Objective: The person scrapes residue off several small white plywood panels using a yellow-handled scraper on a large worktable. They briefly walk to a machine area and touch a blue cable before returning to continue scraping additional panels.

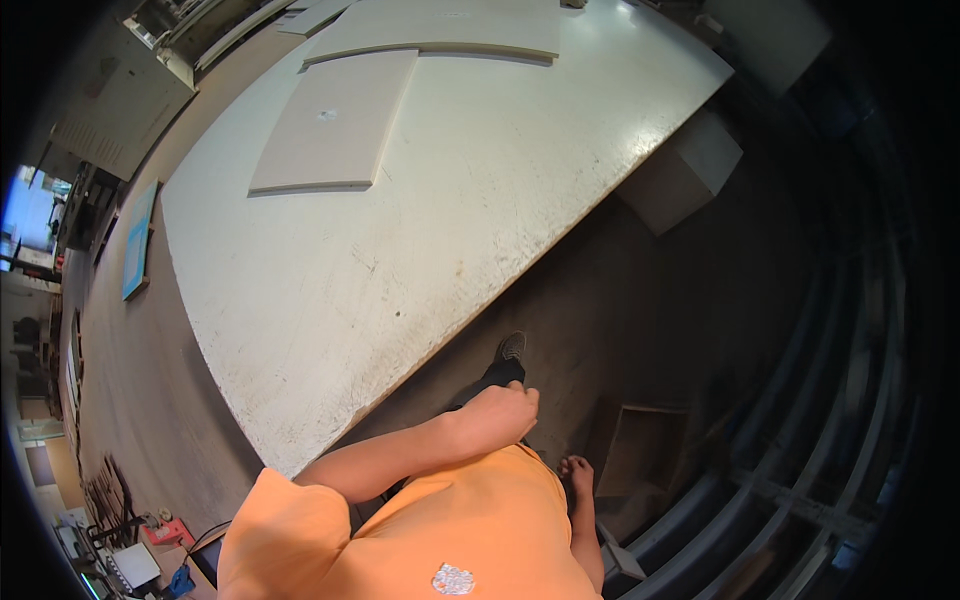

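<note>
My left hand (502, 414) is held across the front of my waist, back upward, with its fingers curled in. Nothing shows sticking out of it. On my right side, my right hand (579, 473) hangs low in the shade with its fingers loosely curled; I see no object in it. Both hands are apart from the large white worktable (330, 300), whose near edge runs just beyond my left forearm. Flat on that table lies a pale rectangular board (340, 120), and a larger pale board (440, 30) lies at the far end.
Beneath the table's right edge stands a pale box-like block (680, 175). An open wooden box (645, 445) sits on the floor to my right, beside long metal rails (800, 460). A blue-faced panel (138, 245) stands left of the table. One shoe (513, 346) shows beside the table.
</note>
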Demonstrator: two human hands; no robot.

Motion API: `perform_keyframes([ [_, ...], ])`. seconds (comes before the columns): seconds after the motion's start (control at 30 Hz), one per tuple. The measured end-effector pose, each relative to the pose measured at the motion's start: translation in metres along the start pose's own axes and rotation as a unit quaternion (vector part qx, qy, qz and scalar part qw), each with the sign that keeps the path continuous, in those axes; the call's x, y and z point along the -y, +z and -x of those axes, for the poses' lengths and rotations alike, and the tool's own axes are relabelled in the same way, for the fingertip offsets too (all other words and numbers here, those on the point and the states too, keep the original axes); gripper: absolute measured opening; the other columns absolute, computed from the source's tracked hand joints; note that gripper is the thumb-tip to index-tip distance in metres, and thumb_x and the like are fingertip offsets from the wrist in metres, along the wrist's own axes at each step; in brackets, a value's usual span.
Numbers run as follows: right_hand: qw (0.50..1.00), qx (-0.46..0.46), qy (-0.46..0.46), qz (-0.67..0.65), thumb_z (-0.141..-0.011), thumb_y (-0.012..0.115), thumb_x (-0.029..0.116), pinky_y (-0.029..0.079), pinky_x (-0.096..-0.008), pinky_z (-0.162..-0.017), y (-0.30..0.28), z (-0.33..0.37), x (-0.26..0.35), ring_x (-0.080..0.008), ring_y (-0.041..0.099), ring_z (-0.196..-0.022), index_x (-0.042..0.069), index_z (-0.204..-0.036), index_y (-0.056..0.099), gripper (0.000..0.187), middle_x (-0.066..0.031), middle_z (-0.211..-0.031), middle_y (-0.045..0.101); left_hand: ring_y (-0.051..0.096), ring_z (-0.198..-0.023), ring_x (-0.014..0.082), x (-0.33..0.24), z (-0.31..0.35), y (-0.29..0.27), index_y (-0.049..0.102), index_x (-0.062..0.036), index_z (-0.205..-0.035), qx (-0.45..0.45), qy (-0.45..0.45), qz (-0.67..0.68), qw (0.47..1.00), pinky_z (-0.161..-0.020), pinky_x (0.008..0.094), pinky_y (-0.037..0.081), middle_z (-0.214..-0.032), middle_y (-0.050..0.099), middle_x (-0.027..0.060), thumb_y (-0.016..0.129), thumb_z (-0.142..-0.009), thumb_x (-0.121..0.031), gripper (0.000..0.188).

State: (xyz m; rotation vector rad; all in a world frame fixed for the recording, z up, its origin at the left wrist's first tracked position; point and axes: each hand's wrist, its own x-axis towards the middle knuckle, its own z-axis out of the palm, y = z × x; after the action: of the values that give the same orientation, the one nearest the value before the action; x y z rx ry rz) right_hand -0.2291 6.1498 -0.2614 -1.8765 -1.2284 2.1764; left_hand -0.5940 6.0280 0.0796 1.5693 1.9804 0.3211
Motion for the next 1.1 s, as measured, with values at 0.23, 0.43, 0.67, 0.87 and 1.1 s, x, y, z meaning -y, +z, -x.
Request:
perform_keyframes([
  [0.23, 0.979, -0.16, 0.102, -0.076, -0.099, 0.061, 0.013, 0.046, -0.0307, -0.047, -0.101, -0.017, 0.107, -0.0159, 0.056, -0.057, 0.001, -0.109, 0.063, 0.016, -0.0095, -0.078, 0.065, 0.068, -0.066, 0.0375, 0.015, -0.153, -0.097, 0.056, 0.0066, -0.099, -0.069, 0.063, 0.001, 0.996, -0.056, 0.0421, 0.059, -0.086, 0.062, 0.0241, 0.064, -0.097, -0.026, 0.034],
  [0.43, 0.991, -0.131, 0.001, 0.005, -0.099, 0.06, 0.014, 0.05, -0.0326, -0.055, -0.1, -0.094, 0.249, -0.0165, 0.059, -0.061, 0.002, -0.113, 0.06, 0.019, -0.0081, -0.083, 0.066, 0.067, -0.076, 0.0421, 0.049, -0.239, -0.139, 0.056, 0.0035, -0.102, -0.094, -0.008, 0.057, 0.994, -0.069, 0.0481, 0.059, -0.088, 0.063, 0.0221, 0.063, -0.099, -0.03, 0.034],
  [0.67, 0.983, -0.02, -0.09, 0.161, -0.099, 0.062, 0.012, 0.055, -0.0333, -0.064, -0.068, -0.223, 0.439, -0.0167, 0.064, -0.071, -0.002, -0.105, 0.065, 0.016, -0.0094, -0.085, 0.068, 0.068, -0.084, 0.0451, 0.118, -0.313, -0.14, 0.058, 0.0038, -0.1, -0.1, -0.246, 0.067, 0.962, -0.075, 0.0517, 0.056, -0.092, 0.067, 0.0269, 0.064, -0.098, -0.032, 0.036],
  [0.87, 0.888, -0.065, -0.311, 0.331, -0.096, 0.065, 0.016, 0.055, -0.0336, -0.072, -0.031, -0.311, 0.674, -0.0185, 0.069, -0.079, -0.005, -0.111, 0.068, 0.026, -0.0122, -0.093, 0.073, 0.068, -0.086, 0.0463, 0.143, -0.376, -0.165, 0.062, 0.0067, -0.095, -0.157, -0.426, 0.135, 0.881, -0.074, 0.054, 0.054, -0.086, 0.069, 0.0296, 0.063, -0.099, -0.036, 0.043],
  [1.1, 0.848, -0.023, -0.441, 0.294, -0.099, 0.063, 0.017, 0.055, -0.0344, -0.078, 0.074, -0.321, 0.909, -0.0192, 0.07, -0.09, -0.002, -0.114, 0.068, 0.025, -0.0119, -0.098, 0.074, 0.066, -0.075, 0.0477, 0.149, -0.419, -0.167, 0.062, 0.0056, -0.083, -0.269, -0.539, 0.163, 0.781, -0.068, 0.0537, 0.052, -0.079, 0.068, 0.0283, 0.064, -0.098, -0.035, 0.044],
])
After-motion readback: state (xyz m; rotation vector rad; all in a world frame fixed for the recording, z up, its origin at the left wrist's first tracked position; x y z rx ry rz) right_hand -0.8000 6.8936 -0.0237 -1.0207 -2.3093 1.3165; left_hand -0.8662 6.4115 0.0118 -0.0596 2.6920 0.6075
